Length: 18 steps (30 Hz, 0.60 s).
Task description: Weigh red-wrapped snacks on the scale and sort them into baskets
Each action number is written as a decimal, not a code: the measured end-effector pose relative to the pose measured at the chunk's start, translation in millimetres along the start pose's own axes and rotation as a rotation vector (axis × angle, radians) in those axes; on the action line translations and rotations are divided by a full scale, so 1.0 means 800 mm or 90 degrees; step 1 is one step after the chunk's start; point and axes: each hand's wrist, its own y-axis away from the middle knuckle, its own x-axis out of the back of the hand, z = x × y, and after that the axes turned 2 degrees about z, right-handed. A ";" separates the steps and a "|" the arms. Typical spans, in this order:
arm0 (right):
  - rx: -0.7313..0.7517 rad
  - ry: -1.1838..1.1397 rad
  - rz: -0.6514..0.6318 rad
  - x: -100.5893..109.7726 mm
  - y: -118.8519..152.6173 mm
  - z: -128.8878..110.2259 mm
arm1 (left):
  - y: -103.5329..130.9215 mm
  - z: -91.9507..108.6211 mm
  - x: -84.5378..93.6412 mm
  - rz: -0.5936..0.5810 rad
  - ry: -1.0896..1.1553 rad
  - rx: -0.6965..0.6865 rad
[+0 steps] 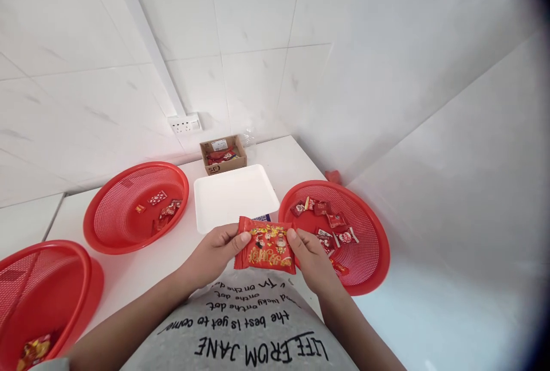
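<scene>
A red packet (268, 246) with gold print and cartoon figures is held level in front of my body. My left hand (217, 253) grips its left edge, thumb on top. On the right edge my right hand (313, 256) pinches it the same way, thumb on the printed face. Just beyond the packet lies a white tray (232, 196), with a bit of blue and white print showing between them. To the right of the packet stands a red basket (373, 250) holding several small red wrapped pieces (336, 220).
On the left are a red basket (101, 227) with a few wrapped pieces and another red basket (81, 279) with a packet inside. A cardboard box (236, 161) of red packets stands at the back of the white table (283, 156), near the tiled wall.
</scene>
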 end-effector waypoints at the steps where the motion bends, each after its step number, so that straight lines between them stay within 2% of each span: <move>1: 0.019 0.011 -0.029 0.002 0.002 -0.004 | 0.003 0.003 0.000 0.003 0.016 -0.008; 4: 0.073 0.020 -0.144 0.007 0.011 -0.015 | 0.009 0.007 0.003 -0.020 0.098 -0.017; 7: 0.138 0.009 -0.185 0.009 0.020 -0.020 | 0.014 0.009 0.004 -0.067 0.190 -0.020; 12: 0.211 0.030 -0.175 0.010 0.025 -0.017 | 0.017 0.013 0.001 -0.116 0.277 -0.015; 15: 0.201 0.024 -0.164 0.011 0.022 -0.012 | 0.015 0.012 0.003 -0.081 0.309 -0.021; 18: 0.191 0.013 -0.077 0.009 0.018 -0.011 | 0.009 0.010 0.006 -0.025 0.280 -0.083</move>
